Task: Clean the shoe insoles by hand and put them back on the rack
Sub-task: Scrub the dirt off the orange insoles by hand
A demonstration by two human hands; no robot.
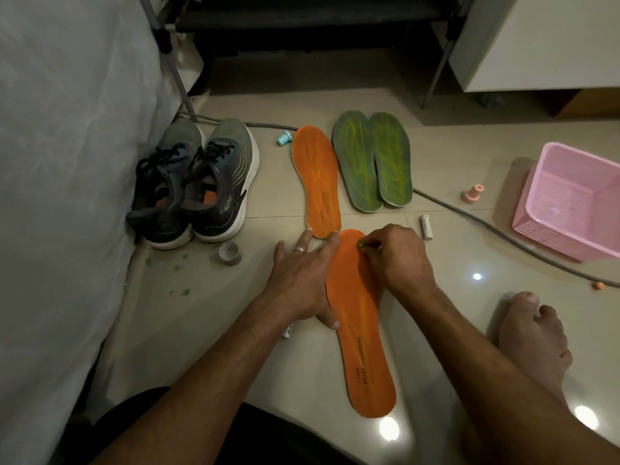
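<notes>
We are picking dirt off the near orange insole (360, 333), which lies flat on the floor tiles (208, 330) in front of us, its toe touching the heel of the second orange insole (317, 182), with the green pair (372, 161) beyond and the shoes (194, 182) by the left wall. Our left hand (302, 280) lies flat with straight fingers, pinning the insole's left edge, and should press firmly so nothing slides. Our right hand (394, 256) pinches a small greenish bit at the toe; we judge short, light plucks best.
</notes>
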